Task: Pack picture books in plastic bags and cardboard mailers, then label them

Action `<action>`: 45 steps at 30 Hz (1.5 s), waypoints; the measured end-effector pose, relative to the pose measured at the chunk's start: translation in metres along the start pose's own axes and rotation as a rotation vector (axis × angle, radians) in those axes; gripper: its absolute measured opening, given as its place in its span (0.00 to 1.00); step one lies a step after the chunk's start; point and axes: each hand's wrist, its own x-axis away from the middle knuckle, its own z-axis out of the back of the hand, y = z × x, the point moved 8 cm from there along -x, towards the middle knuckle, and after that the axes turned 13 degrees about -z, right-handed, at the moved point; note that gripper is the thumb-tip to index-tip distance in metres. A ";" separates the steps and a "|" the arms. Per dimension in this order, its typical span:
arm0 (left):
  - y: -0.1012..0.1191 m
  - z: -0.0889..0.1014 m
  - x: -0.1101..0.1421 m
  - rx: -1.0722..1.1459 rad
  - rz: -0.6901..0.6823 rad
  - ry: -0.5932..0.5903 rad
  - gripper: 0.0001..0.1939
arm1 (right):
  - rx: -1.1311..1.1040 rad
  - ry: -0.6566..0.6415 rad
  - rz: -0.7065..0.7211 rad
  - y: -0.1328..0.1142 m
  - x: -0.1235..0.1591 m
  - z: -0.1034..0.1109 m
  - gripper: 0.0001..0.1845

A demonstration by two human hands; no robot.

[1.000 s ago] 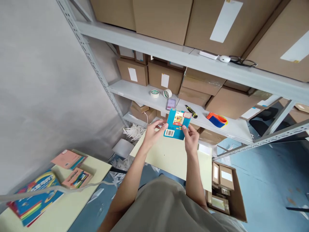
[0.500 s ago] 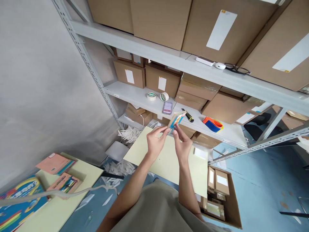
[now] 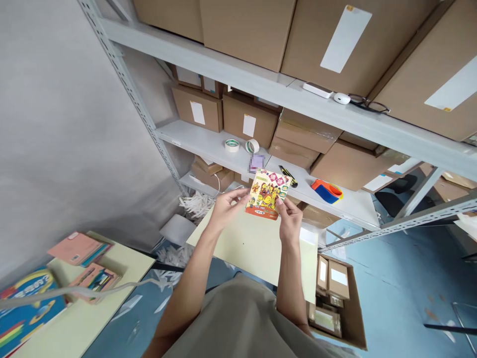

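Left hand [image 3: 228,209] and right hand [image 3: 290,219] pinch booklet [image 3: 266,195] from opposite sides — likely for steadiness; its front mostly unobscured.

A small riddle booklet [image 3: 266,194] with a cream-yellow illustrated cover sits a little toward 4 o'clock from the middle of the view, held up by its edges at about 9 and 4 o'clock. It looks closed, cover facing the camera, its top edge leaning slightly past 12 toward 1 o'clock. Pink diamonds bearing white characters stand near 1 o'clock on the cover, yellow cartoon figures crowd its centre, and an orange-red band runs along the 6 o'clock edge.
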 end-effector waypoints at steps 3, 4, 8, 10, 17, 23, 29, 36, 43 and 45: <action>-0.003 -0.005 0.001 0.067 0.032 -0.063 0.29 | 0.017 -0.029 -0.022 0.005 -0.002 -0.001 0.32; -0.002 -0.007 0.002 0.075 0.021 -0.065 0.28 | 0.018 -0.026 -0.028 0.007 -0.003 -0.001 0.32; -0.001 -0.008 0.004 0.044 -0.034 0.076 0.28 | 0.088 0.139 0.044 0.007 -0.003 0.004 0.35; -0.004 -0.008 0.008 -0.005 -0.031 0.183 0.28 | 0.172 0.272 0.120 0.004 0.002 0.006 0.34; 0.006 -0.052 0.022 -0.023 -0.124 0.092 0.22 | 0.347 0.202 0.138 0.007 0.002 -0.018 0.39; 0.003 -0.063 0.012 -0.115 -0.216 0.001 0.18 | 0.262 0.069 0.108 0.014 -0.026 -0.007 0.32; -0.049 -0.028 0.003 -0.033 0.047 0.096 0.28 | 0.072 0.016 -0.065 0.057 -0.046 0.009 0.34; -0.081 -0.014 0.020 -0.032 0.197 0.143 0.27 | 0.110 -0.045 -0.142 0.094 -0.056 0.001 0.30; -0.135 0.020 0.037 -0.039 0.311 0.147 0.24 | 0.152 -0.163 -0.228 0.166 -0.077 -0.002 0.32; -0.170 0.036 0.046 -0.080 0.352 0.163 0.24 | 0.210 -0.192 -0.344 0.211 -0.083 -0.002 0.34</action>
